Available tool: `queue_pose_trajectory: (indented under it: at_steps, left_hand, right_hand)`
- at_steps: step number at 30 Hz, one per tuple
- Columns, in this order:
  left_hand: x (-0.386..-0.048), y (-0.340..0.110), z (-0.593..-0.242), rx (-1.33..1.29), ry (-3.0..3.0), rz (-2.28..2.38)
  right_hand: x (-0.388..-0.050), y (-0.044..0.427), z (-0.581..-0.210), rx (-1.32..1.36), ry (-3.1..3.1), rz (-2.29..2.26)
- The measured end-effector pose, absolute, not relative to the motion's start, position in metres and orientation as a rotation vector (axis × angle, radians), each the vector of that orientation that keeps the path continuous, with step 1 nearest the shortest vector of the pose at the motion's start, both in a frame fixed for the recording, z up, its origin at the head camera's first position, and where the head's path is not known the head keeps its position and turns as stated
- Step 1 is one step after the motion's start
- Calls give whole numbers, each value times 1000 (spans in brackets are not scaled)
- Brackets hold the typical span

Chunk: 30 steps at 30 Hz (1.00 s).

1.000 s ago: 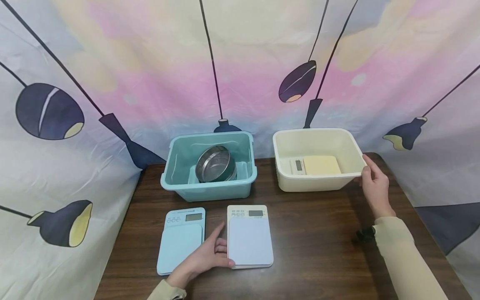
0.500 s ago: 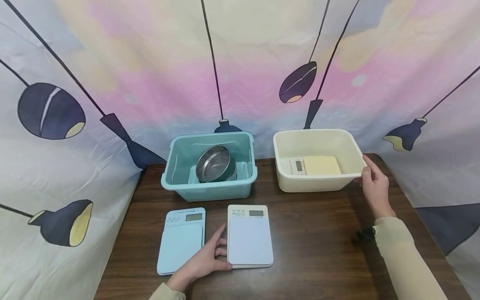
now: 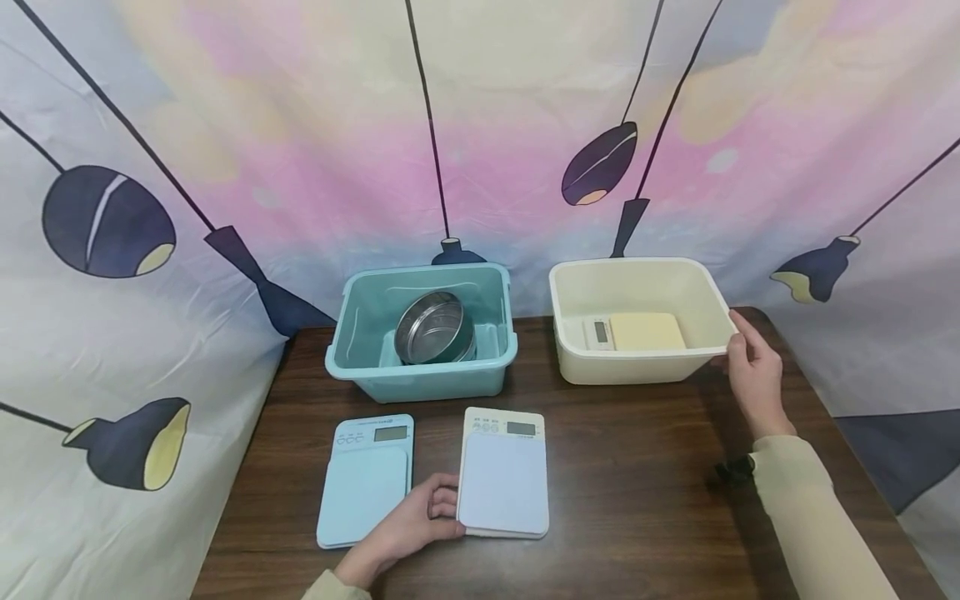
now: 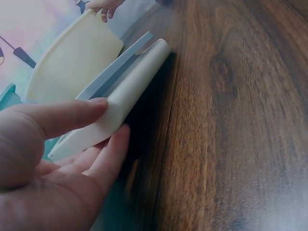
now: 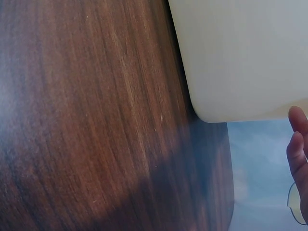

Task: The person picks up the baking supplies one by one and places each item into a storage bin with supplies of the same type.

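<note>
Left hand (image 3: 408, 518) pinches the white scale (image 3: 504, 485) by its nearest edge; right hand (image 3: 754, 379) grips the cream bin (image 3: 630, 368); a loosened pinch could drop the scale.

Features a fabric backdrop (image 3: 487, 75) across the rear, behind the table (image 3: 622, 483). Extends along both sides, with soft folds and fine wrinkles. Blends cream, yellow, pink and pale blue in cloudy patches at the centre; fades to greyish white at far left. Carries printed lamps (image 3: 123, 221) in dark navy, suspended on thin dark lines, some with pale yellow openings. Includes a dark blue-grey area (image 3: 900, 450) at lower right. Provides a dark brown wood-grain tabletop with a rounded far right corner. Reflects diffuse light as pale glare; darkens to shadow near the right edge.
</note>
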State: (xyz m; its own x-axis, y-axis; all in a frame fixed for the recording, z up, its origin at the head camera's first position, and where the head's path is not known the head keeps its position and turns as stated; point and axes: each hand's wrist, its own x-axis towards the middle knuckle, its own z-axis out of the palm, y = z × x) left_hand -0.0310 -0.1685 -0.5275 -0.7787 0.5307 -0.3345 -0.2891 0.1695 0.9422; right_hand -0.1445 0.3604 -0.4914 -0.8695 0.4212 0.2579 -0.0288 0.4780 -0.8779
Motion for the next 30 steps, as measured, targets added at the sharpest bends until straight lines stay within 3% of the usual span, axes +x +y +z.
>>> queue_pose_trajectory:
  at_steps: [30]
  left_hand:
    - [-25,-170,-532,83,1695,1964]
  right_hand:
    - [-145,359,-493,-319,-2263,1370]
